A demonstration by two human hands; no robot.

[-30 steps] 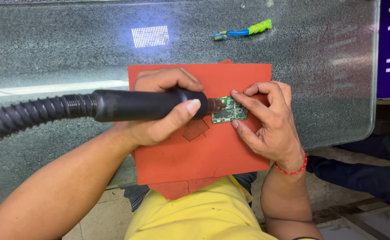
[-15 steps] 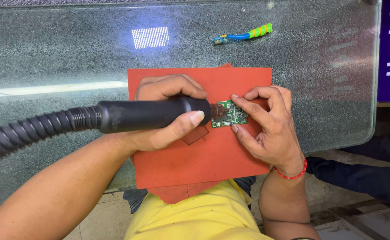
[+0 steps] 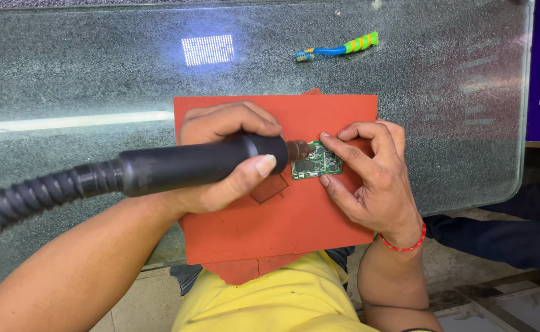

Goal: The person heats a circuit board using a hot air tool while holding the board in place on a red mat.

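Glass-topped surface (image 3: pixel 98 80), speckled grey, with a red mat (image 3: pixel 294 227) as the working patch.

Laid flat on the mat, likely to shield the glass from heat, is a small green circuit board (image 3: pixel 316 163), near the mat's upper middle. The right hand (image 3: pixel 371 178) pins it by its right edge, forefinger at the top corner and thumb at the bottom, so its grip is narrow and closed on the board to stop it sliding. The left hand (image 3: pixel 227 160) is wrapped round a black hot-air handpiece (image 3: pixel 202 165) with a ribbed hose, its metal nozzle at the board's left edge and held level, thumb pressed along the barrel for steadiness. A blue and green toothbrush (image 3: pixel 337 47) lies well apart on the far glass.
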